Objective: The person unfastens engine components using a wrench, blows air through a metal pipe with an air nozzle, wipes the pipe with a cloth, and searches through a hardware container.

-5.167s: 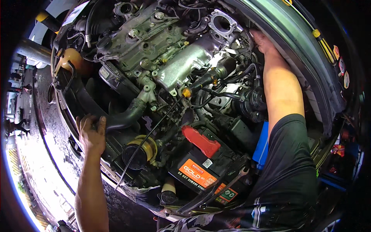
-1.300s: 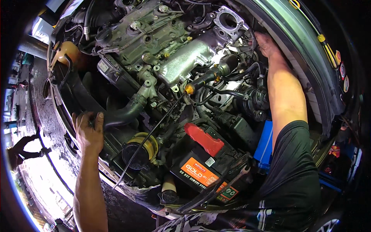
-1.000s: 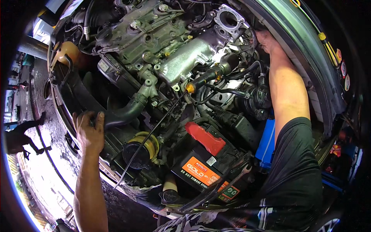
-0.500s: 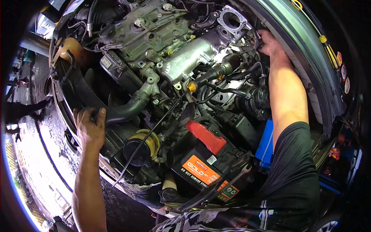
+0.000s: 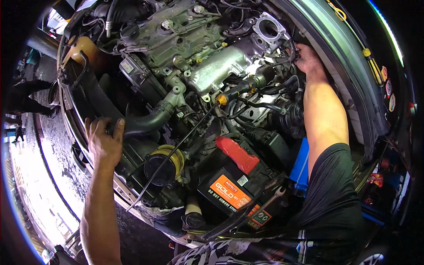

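Observation:
My left hand rests with fingers apart on the black front edge of the engine bay, beside a curved black radiator hose. My right hand reaches into the far right of the bay, beside the open silver throttle flange and some hoses; its fingertips are hidden among the parts. The silver intake manifold lies between my hands. A thin black rod crosses diagonally over the bay.
A battery with a red terminal cover and a wrench sits near me. An orange reservoir is at upper left, a blue object by my right forearm, a screwdriver on the right. Another person's dark legs show far left.
The other person has moved upward along the left edge of the picture. The view has shifted slightly; both my hands stay at about the same places on the car.

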The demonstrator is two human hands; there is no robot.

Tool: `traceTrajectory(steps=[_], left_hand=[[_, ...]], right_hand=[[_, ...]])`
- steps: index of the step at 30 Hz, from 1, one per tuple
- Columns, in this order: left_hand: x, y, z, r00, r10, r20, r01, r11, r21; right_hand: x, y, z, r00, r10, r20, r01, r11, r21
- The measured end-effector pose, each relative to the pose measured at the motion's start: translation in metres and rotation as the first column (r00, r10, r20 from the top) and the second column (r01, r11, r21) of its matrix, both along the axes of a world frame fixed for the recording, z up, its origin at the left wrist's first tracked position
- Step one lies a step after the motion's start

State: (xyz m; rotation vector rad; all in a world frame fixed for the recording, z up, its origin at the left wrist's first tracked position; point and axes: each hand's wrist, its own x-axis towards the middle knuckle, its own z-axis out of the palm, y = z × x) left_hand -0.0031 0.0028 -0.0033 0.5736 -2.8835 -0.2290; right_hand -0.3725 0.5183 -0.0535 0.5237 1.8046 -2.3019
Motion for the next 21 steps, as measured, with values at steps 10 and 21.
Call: traceTrajectory(steps=[10, 21], left_hand=[[0.001, 0.001, 0.000, 1.000, 0.002, 0.007, -0.001, 0.999, -0.039], [0.003, 0.001, 0.006, 0.997, -0.015, 0.070, 0.016, 1.000, -0.012]], right_hand=[[-0.016, 0.023, -0.032, 0.998, 0.062, -0.014, -0.058, 0.977, 0.206], [-0.010, 0.005, -0.040, 0.958, -0.001, -0.286, 0.141, 0.872, 0.470]])
